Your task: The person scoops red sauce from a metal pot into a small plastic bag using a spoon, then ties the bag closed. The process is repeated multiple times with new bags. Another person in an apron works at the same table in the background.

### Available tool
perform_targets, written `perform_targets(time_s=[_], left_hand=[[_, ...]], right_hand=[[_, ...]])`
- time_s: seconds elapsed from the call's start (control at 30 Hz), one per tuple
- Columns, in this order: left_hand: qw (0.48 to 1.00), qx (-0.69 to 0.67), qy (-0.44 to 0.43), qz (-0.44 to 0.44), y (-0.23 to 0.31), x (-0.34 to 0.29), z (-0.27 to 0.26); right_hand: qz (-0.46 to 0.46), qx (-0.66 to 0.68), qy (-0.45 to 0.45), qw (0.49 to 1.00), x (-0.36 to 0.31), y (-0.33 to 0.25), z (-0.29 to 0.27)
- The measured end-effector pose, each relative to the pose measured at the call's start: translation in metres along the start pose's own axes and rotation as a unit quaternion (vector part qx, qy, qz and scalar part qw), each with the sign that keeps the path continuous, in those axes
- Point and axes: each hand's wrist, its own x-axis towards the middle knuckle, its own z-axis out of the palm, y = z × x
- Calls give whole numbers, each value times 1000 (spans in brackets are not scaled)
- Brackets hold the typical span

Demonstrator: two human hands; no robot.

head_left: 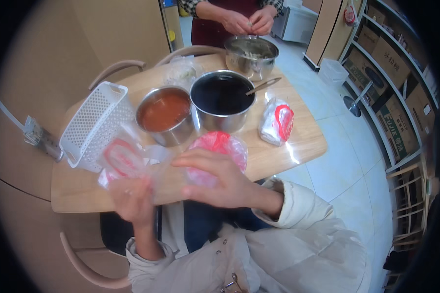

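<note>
My left hand (132, 198) is closed on a clear plastic bag (124, 158) with red printing, held up over the table's near left part. The bag is slightly blurred. To its right, my right hand (220, 178) has its fingers stretched toward the bag, thumb apart, holding nothing I can see. Beneath and behind the right hand lies a red and clear plastic packet (225, 145). Beyond stand a steel pot of orange-red liquid (164, 110) and a larger steel pot of dark liquid (225, 95), with a wooden-looking utensil (264, 86) leaning over its rim.
A white perforated basket (95, 124) sits tilted at the left. On the right lies a white and red wrapped packet (277, 122). A clear bag (181, 73) rests behind the pots. Across the table (303, 139), another person's hands (249, 22) work above a steel bowl (252, 63).
</note>
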Motion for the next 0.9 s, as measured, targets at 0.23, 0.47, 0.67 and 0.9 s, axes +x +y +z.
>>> perform_targets(time_s=[0.23, 0.47, 0.67, 0.9], left_hand=[[989, -106, -77, 62, 39, 27, 4], [809, -504, -191, -235, 20, 29, 3], [892, -401, -146, -148, 18, 30, 6], [860, -391, -188, -266, 24, 24, 14]], right_hand=[[79, 93, -140, 983, 12, -7, -10], [63, 152, -217, 962, 7, -1, -20], [165, 123, -258, 944, 8, -12, -48], [76, -114, -28, 990, 7, -18, -60]])
